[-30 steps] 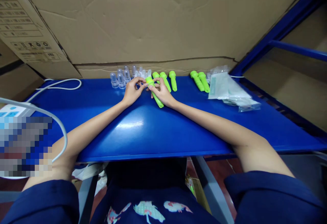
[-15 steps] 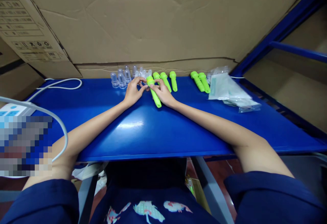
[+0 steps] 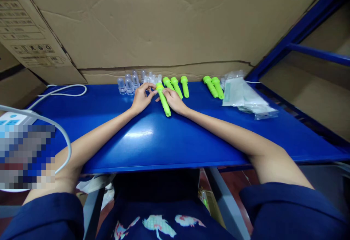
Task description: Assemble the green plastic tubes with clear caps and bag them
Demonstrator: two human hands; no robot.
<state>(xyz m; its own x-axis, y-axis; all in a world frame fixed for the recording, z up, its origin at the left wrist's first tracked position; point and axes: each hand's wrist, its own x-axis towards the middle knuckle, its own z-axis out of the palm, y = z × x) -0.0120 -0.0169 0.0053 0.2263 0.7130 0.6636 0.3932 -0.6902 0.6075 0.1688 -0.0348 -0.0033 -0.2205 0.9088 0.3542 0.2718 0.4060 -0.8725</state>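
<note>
A lime-green flashlight [image 3: 164, 103] lies tilted between my two hands, its wide head pointing away from me and its tail end toward me. My left hand [image 3: 143, 96] pinches the head end with thumb and fingers. Around the body, my right hand [image 3: 175, 100] is closed, with its fingers partly hidden behind the flashlight. Just beyond my left hand stand several clear plastic domed caps [image 3: 129, 83]. Beyond my right hand lie more green flashlights [image 3: 185, 87].
Two further green flashlights [image 3: 210, 86] lie at the right, beside clear plastic bags [image 3: 244, 96] with pale contents. At the left are a white cable [image 3: 64, 90] and a power strip [image 3: 16, 117]. A cardboard wall [image 3: 164, 24] closes off the back of the blue table [image 3: 164, 145].
My right hand's fingers have shifted on the flashlight's body, the index finger now lower. The flashlight's tail has swung slightly toward me. My left hand stays at the head.
</note>
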